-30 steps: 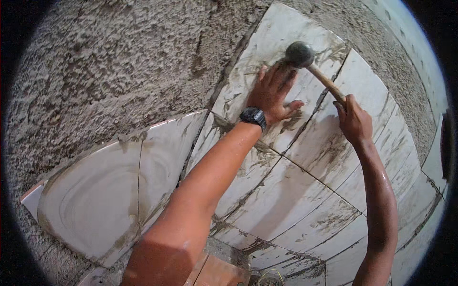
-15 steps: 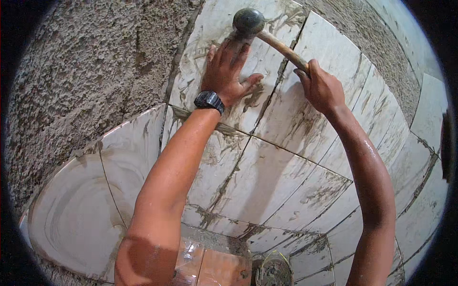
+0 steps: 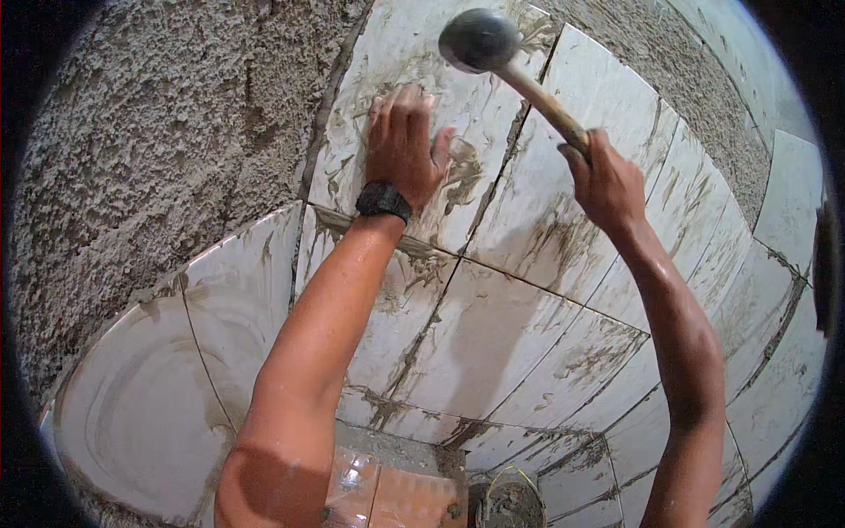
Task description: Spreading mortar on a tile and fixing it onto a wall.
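Up above the flat, open-fingered left hand (image 3: 400,145) pressing the top wall tile (image 3: 405,97), the right hand (image 3: 607,185) clenches the rubber mallet (image 3: 480,40), handle slanting down-right.

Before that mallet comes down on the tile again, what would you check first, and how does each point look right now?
1. Right hand closed firmly on the mallet handle: ok.
2. Mallet head raised off the wall: ok.
3. Left hand pressed flat on the top tile: ok.
4. Left fingers out of the mallet's path: not ok, they lie close under the head.
5. Tile level with its neighbours: cannot tell, the lens bends the edges.
6. Wet mortar smears on the tile face: not ok, it may be slippery.
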`<state>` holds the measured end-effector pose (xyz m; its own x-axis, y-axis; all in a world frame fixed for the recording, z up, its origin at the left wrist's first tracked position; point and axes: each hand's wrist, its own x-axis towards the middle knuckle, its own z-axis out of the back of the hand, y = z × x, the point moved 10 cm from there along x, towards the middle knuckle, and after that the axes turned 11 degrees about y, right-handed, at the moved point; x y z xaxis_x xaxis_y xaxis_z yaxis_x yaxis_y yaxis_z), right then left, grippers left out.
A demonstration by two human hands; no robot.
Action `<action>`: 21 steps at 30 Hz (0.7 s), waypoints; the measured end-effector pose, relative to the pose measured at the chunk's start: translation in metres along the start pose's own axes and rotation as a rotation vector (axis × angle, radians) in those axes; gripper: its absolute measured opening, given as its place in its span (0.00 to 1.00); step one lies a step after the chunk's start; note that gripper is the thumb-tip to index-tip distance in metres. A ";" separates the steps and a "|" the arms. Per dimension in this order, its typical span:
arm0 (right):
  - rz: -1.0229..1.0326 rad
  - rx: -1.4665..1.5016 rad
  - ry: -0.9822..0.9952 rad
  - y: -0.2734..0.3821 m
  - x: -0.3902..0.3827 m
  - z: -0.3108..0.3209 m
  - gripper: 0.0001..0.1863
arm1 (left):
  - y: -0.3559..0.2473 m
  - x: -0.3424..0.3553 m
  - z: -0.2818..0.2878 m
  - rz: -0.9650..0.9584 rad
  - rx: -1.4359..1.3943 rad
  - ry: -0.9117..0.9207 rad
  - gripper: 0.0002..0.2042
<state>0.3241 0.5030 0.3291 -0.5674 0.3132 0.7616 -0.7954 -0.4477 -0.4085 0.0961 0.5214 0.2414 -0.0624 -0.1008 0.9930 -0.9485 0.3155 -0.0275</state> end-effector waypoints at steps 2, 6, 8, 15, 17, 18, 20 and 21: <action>0.030 0.052 -0.070 -0.002 -0.023 0.000 0.16 | 0.002 -0.002 0.005 0.035 0.044 -0.056 0.17; 0.036 0.092 -0.041 -0.003 -0.045 -0.010 0.17 | 0.003 -0.003 0.010 0.064 0.120 -0.075 0.15; -0.052 -0.061 0.124 -0.009 -0.040 -0.034 0.18 | 0.005 -0.001 0.007 0.072 0.070 -0.077 0.15; -0.028 -0.028 0.135 -0.001 -0.038 -0.040 0.18 | 0.007 -0.004 0.007 0.074 0.073 -0.067 0.18; -0.021 -0.010 0.125 0.001 -0.047 -0.035 0.18 | 0.006 -0.003 0.007 0.084 0.095 -0.073 0.18; -0.018 0.013 0.115 0.001 -0.053 -0.035 0.19 | 0.008 -0.003 0.006 0.092 0.119 -0.073 0.18; 0.100 0.049 0.014 -0.001 -0.073 -0.030 0.19 | 0.011 -0.002 0.006 0.080 0.114 -0.085 0.18; 0.170 0.034 0.001 0.001 -0.083 -0.028 0.18 | 0.008 0.000 0.008 0.066 0.104 -0.101 0.18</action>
<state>0.3649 0.4999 0.2514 -0.6932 0.2311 0.6827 -0.6805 -0.5220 -0.5142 0.0858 0.5169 0.2402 -0.1512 -0.1787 0.9722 -0.9681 0.2257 -0.1091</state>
